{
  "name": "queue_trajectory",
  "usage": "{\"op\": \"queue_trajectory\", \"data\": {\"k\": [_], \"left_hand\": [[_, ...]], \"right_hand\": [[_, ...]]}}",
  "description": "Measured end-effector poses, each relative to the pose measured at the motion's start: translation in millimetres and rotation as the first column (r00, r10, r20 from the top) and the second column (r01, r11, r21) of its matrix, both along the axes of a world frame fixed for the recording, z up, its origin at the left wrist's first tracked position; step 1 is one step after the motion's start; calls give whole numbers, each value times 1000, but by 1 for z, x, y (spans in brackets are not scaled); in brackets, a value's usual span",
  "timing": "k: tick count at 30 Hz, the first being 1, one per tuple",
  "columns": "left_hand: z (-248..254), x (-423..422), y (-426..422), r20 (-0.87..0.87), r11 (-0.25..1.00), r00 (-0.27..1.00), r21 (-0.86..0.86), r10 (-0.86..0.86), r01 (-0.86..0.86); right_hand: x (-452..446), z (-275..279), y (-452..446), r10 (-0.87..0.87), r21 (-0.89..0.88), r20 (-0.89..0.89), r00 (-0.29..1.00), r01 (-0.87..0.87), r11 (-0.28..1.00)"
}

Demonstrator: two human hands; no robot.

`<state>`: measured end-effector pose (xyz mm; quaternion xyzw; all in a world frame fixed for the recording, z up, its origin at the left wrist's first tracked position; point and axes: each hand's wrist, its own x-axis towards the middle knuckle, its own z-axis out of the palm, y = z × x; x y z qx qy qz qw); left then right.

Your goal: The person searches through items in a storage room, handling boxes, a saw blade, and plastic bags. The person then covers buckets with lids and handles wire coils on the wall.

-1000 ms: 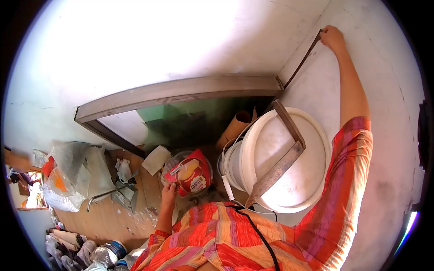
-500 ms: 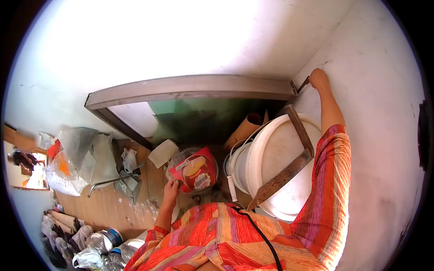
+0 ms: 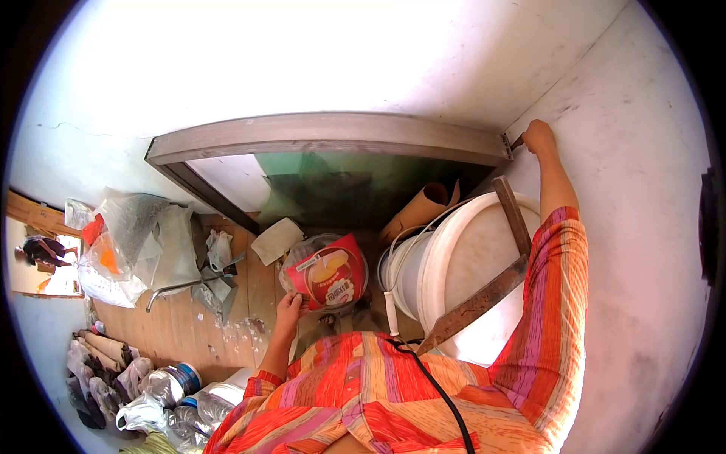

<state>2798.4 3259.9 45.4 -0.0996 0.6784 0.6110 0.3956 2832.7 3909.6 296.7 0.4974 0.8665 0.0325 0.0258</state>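
A bright striped shirt (image 3: 363, 386) is closest, with a black cord (image 3: 431, 386) hanging down it. The left hand (image 3: 288, 314) is just in front. Its fingers pinch the lower left edge of a red packet (image 3: 333, 274), which is in front of the person, over the wooden floor (image 3: 238, 299). A round tub (image 3: 366, 274) peeks out behind the packet.

On the right is a big white bucket (image 3: 469, 261). A rusty metal piece (image 3: 476, 309) lies across it. A white handle (image 3: 391, 312) hangs at its left side.

Farther away, the right hand (image 3: 540, 138) is up by the wall. Its fingers are curled tight around a thin dark strip (image 3: 518, 143). The strip's tip is right by the end of a wooden frame (image 3: 325, 132); I can't tell if they touch.

A brown roll (image 3: 420, 210) leans beneath the frame. Plastic bags (image 3: 132, 227) are piled far to the left, near a bright opening (image 3: 69, 272).
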Motion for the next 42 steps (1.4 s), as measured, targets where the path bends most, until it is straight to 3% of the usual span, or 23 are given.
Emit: {"op": "queue_trajectory", "data": {"k": [6, 14, 16, 17, 19, 23, 25, 27, 29, 31, 32, 34, 38, 40, 42], "left_hand": [[-5, -3, 7, 1, 997, 997, 12, 72, -72], [-3, -11, 15, -18, 999, 999, -24, 45, -46], [1, -15, 19, -20, 999, 999, -29, 36, -37], [2, -17, 20, -39, 1000, 999, -14, 16, -16], [6, -26, 25, -59, 1000, 998, 0, -15, 15], [25, -45, 51, -208, 993, 973, 46, -101, 113], [54, -57, 73, -283, 979, 947, 87, -151, 182], [102, -62, 99, -299, 960, 937, 152, -181, 234], [119, -75, 125, -277, 926, 936, 244, -219, 289], [127, -88, 149, -297, 864, 912, 333, -283, 377], [142, -92, 161, -356, 825, 875, 343, -328, 449], [172, -94, 186, -353, 784, 887, 440, -297, 438], [210, -89, 220, -377, 742, 887, 508, -266, 438], [216, -86, 234, -390, 693, 880, 557, -269, 458], [219, -82, 243, -420, 662, 851, 544, -317, 515]], "right_hand": [[4, -27, 13, 53, 25, 8, 999, -53, 998], [3, -59, 48, 86, 84, 35, 996, -89, 993], [9, -83, 100, 258, 222, 275, 926, -322, 920], [10, -74, 90, 252, 218, 276, 928, -315, 923], [1, -26, 43, 213, 165, -39, 976, -204, 965], [-8, 31, 13, 125, -40, 26, 992, -124, 991], [-6, 55, -15, 349, 72, -155, 924, -342, 937], [-7, 79, -47, 404, 81, -199, 893, -396, 915], [-6, 102, -79, 457, 92, -241, 856, -449, 889], [-5, 116, -115, 469, -96, -429, 772, -555, 826], [-5, 124, -138, 477, -121, -428, 768, -572, 811], [-4, 132, -182, 420, -312, -465, 779, -589, 746], [-4, 117, -224, 465, -405, -448, 764, -637, 656], [-4, 99, -228, 381, -580, -509, 772, -634, 512], [-6, 84, -233, 296, -627, -549, 781, -620, 471]]}}
